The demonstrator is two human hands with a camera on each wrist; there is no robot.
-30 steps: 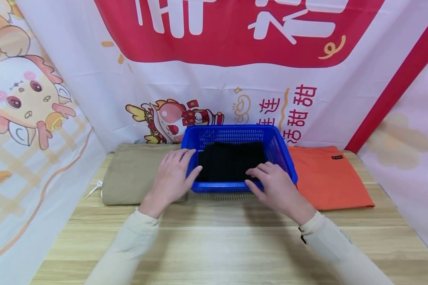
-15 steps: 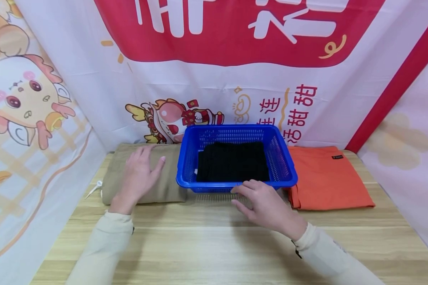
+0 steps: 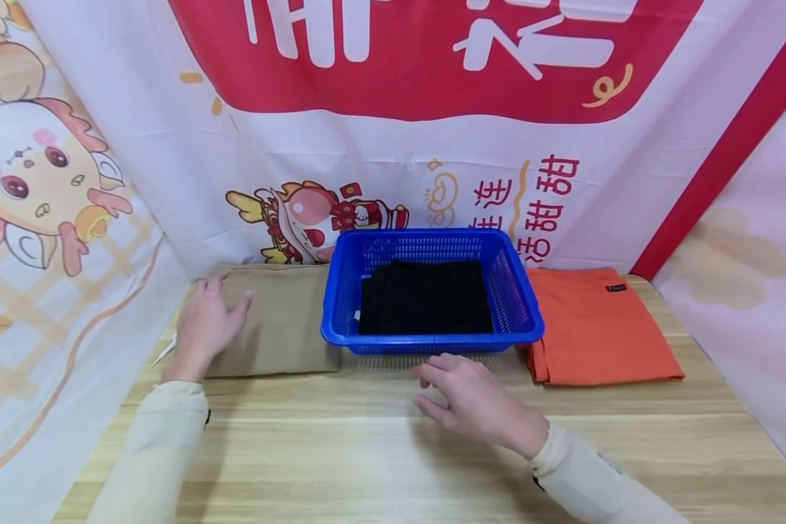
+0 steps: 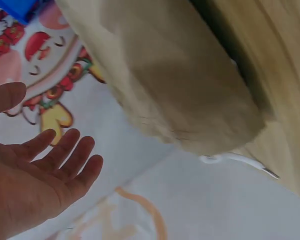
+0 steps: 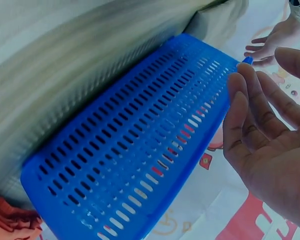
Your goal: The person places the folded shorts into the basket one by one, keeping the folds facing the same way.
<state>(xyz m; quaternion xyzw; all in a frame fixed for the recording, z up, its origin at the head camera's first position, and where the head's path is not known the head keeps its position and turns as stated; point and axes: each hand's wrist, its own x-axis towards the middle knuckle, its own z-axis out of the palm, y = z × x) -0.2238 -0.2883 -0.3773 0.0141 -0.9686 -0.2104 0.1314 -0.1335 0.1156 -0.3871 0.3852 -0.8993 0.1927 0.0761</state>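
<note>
My left hand [image 3: 206, 322] hovers over the left end of a folded khaki garment [image 3: 278, 316], fingers spread and holding nothing. In the left wrist view the same hand [image 4: 45, 180] shows its palm, apart from the khaki cloth [image 4: 175, 75]. My right hand [image 3: 468, 397] is in front of a blue plastic basket [image 3: 432, 339], fingers loosely bent with nothing in them. A folded black garment [image 3: 426, 298] lies inside the basket. In the right wrist view the basket's slotted side [image 5: 135, 135] is beside the right hand [image 5: 270, 130].
A folded orange garment [image 3: 599, 327] with a small dark label lies right of the basket. A white drawstring end [image 4: 240, 160] sticks out from the khaki garment. Printed cloth [image 3: 419, 153] hangs behind the wooden table [image 3: 340, 466].
My left hand has left the basket's left rim and moved left across the khaki garment. The right hand has come out of the basket toward the table's front. The black garment stays in the basket.
</note>
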